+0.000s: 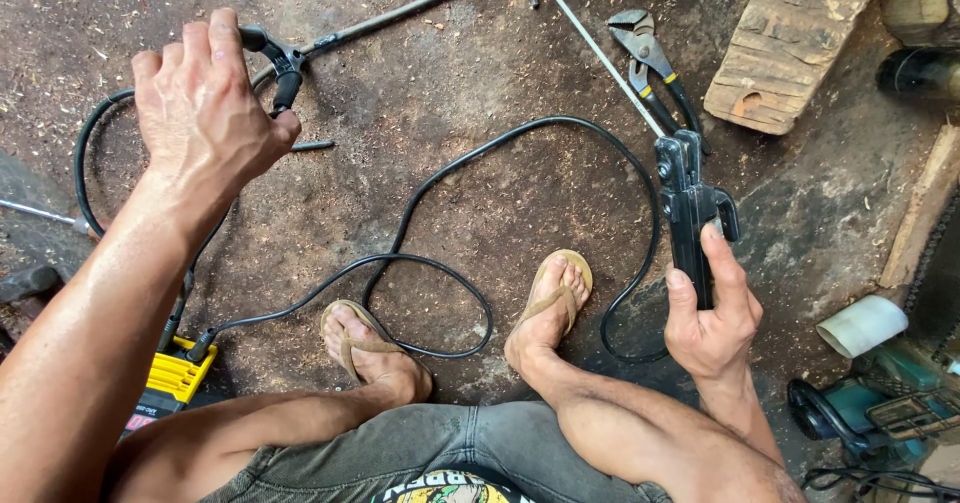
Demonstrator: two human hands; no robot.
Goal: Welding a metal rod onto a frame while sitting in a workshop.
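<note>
Right hand is wrapped around the black electrode holder, thumb pressed up along its handle, fingers curled tight round the grip. The holder points away from the person, and a thin welding rod sticks out of its head, running up and to the left across the dirt floor.

Left hand is raised over on the other side, seen from its back, fingers bent down and closed on the black clamp. The clamp's nose sits on the end of a long metal bar that stretches off toward the top of the view.

Between the two hands, black cable loops over the ground, one big curl swinging round towards the holder, another circling in front of the feet. The person is crouched low, knees wide, both feet in tan sandals planted on the floor.

Down by the left knee, a yellow welder with the leads plugged into it. Up past the rod, pliers with dark handles lie on the ground, just beside a rough wooden block. At the right edge, a white pipe piece sits above a teal power tool.
</note>
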